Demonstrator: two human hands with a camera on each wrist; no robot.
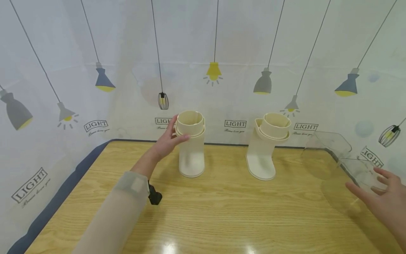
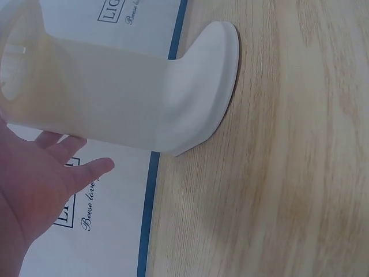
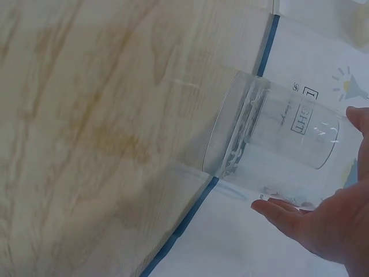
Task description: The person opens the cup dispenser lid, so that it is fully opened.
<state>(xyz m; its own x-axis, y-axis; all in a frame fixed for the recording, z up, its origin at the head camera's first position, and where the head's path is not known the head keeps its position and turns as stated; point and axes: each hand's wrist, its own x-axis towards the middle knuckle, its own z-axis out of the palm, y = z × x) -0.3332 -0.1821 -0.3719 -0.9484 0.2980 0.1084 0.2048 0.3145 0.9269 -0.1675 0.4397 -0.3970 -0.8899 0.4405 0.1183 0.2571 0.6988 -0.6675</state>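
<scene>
Two cream plastic stands with a round cup holder on top and a rounded foot rise from the table: the left stand (image 1: 191, 157) and the right stand (image 1: 261, 160). My left hand (image 1: 165, 141) is at the left side of the left stand's round top, thumb in front and fingers behind; whether it presses there is unclear. In the left wrist view its fingers lie loosely extended beside the stand (image 2: 109, 95). My right hand (image 1: 385, 195) is spread beside a clear see-through container (image 3: 288, 133), fingers loosely extended, not wrapped round it.
Another transparent container (image 1: 326, 151) stands behind the nearer one at the table's right edge. The wooden table (image 1: 215, 215) meets a white sheet (image 1: 190, 42) printed with hanging lamps along the back and sides. A black device (image 1: 154, 195) is strapped to the left wrist.
</scene>
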